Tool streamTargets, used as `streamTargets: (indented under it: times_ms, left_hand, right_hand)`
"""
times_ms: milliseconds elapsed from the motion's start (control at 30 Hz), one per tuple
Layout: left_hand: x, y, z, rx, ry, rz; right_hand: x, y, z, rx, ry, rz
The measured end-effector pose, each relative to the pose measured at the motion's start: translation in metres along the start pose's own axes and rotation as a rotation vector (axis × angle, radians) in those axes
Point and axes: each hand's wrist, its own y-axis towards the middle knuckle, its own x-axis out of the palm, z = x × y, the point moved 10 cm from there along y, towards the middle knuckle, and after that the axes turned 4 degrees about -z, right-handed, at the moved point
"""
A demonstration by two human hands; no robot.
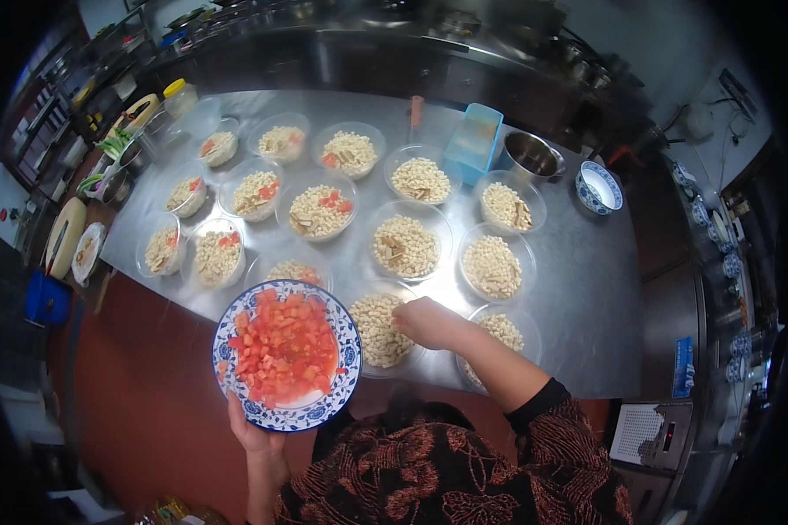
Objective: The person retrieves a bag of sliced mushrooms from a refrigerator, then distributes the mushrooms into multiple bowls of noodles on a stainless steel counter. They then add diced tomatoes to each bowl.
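Note:
A blue-and-white patterned plate (351, 367) heaped with diced tomato (285, 348) rests on my left hand (256, 426), which grips its lower rim. My right hand (427, 323) reaches over a clear plastic bowl (381, 331) of pale, cube-like pieces at the near edge, its fingertips close together just above them; whether they pinch anything is hidden. Several like bowls stand in rows on the steel table (578, 289). Those on the left, such as one bowl (318, 205), hold bits of tomato and brown strips. On the right, another bowl (497, 266) shows no tomato.
Towards the back are a light-blue plastic container (474, 141), a steel pot (530, 154), an orange-handled utensil (415, 113) and a patterned bowl (599, 188). A yellow-lidded jar (180, 97) and green vegetables (113, 144) are at the left. Shelves with dishes line the right.

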Motion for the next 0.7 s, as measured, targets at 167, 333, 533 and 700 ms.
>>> streamTargets:
  times_ms: [167,333,533,700]
  left_hand:
    - [0.009,-0.026,0.002,0.086,0.024,0.045]
    - [0.003,-0.028,-0.004,0.094,0.01,0.029]
    - [0.006,-0.011,-0.017,0.008,-0.024,0.008]
    - [0.045,-0.002,-0.03,-0.131,-0.09,-0.037]
  right_hand:
    - [0.006,0.008,0.014,-0.035,0.124,-0.064]
    - [-0.023,0.007,0.015,0.014,0.454,0.005]
    - [-0.032,0.004,-0.005,-0.024,0.85,-0.034]
    - [-0.037,-0.002,-0.087,-0.279,0.408,-0.049]
